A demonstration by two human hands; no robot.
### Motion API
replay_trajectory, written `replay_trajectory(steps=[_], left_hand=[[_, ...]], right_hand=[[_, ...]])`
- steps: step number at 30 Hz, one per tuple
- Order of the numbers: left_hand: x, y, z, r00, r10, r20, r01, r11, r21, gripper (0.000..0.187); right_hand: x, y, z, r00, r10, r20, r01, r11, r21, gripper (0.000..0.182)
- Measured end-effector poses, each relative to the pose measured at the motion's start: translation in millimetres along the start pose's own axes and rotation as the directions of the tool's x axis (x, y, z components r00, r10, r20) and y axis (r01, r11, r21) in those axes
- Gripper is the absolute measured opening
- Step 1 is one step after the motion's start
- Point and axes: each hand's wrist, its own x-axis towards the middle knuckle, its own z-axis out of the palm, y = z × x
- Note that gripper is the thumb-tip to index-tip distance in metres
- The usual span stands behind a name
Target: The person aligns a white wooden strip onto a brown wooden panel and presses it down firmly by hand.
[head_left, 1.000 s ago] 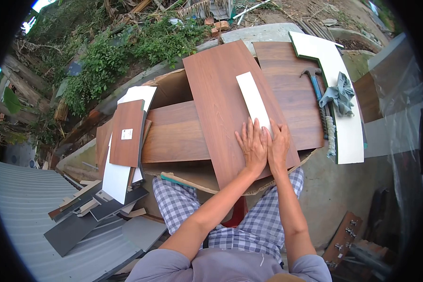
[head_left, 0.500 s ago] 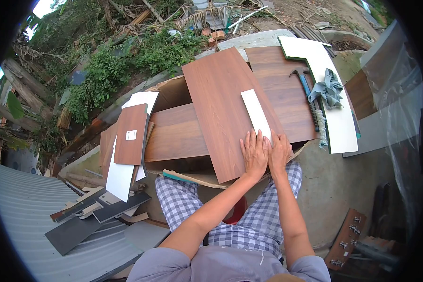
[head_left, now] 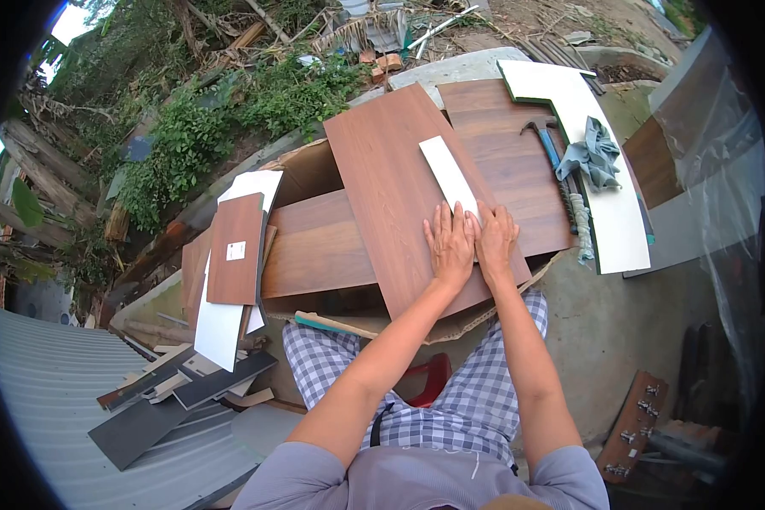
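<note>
Since no clamp shows on it, white strip [head_left: 447,172]: centre of the frame, flat on the wide brown board, near end at the fingertips; could skid or swivel if the two palms push unevenly.
Left hand [head_left: 450,248]: flat, fingers extended, over the wide brown board at the strip's near end; whether it presses on the strip itself, cannot tell.
Right hand [head_left: 496,238]: flat, fingers extended, close beside the left; contact between the two thumbs, cannot tell. Fingertips at risk of a pinch or scrape should the strip slip.
Wide brown board [head_left: 378,170]: centre, laid aslant over other brown boards; might rock or tip towards the lap, cause being weight on its near end.
Cardboard box [head_left: 367,325]: beneath the boards, near wall bowed outward; may buckle under hard pressing and drop the near edge.
Hammer [head_left: 551,155]: right of centre, beside the white cut-out panel [head_left: 618,223]; liable to slide if the boards jolt.
Grey-blue cloth [head_left: 593,160]: upper right, rumpled on that panel; could snag and drag the hammer if pulled.
Small labelled brown board [head_left: 236,276]: left of centre, topmost on a loose, uneven stack; prone to slipping if a knee or elbow knocks it.
</note>
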Motion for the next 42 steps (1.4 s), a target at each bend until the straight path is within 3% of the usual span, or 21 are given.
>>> replay_trajectory(steps=[16, 42], left_hand=[[65.4, -19.5, 10.1, 0.996, -0.079, -0.035, 0.08, 0.997, 0.009, 0.05], [140.7, -50.8, 22.5, 0.991, -0.062, -0.119, 0.066, 0.998, 0.024, 0.049]], right_hand=[[57.6, -9.8, 46.4, 1.0, 0.002, -0.002, -0.001, 1.0, 0.007, 0.027], [122.3, -25.6, 92.9, 1.0, -0.016, -0.007, 0.016, 1.0, 0.019, 0.024]])
